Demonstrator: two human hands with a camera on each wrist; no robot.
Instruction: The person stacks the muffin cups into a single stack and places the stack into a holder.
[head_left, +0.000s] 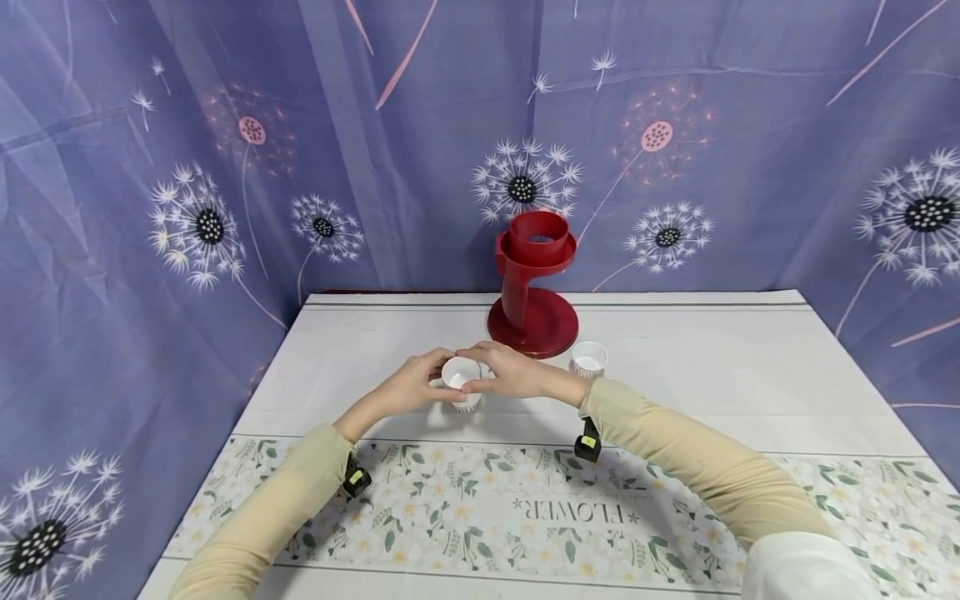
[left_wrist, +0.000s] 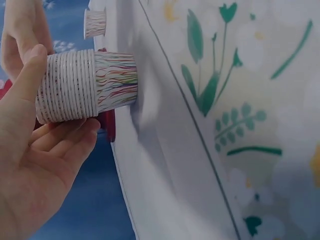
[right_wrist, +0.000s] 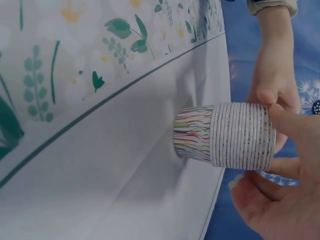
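Observation:
A stack of nested paper cups (head_left: 468,403), white with coloured wavy lines, stands upright on or just above the white tabletop; I cannot tell whether its base touches. Its many rims show in the left wrist view as closely packed rings (left_wrist: 70,85). My left hand (head_left: 408,386) grips the stack from the left, thumb on one side and fingers on the other. From the right, my right hand (head_left: 517,371) holds the same stack near its top, thumb and fingers around the rims (right_wrist: 245,135).
Behind the hands stands a red holder (head_left: 542,321) with a round base and a raised ring. A separate white patterned paper cup (head_left: 589,358) is just in front of it, to the right. A floral strip (head_left: 480,517) crosses the table's near part; a purple curtain (head_left: 420,167) hangs behind.

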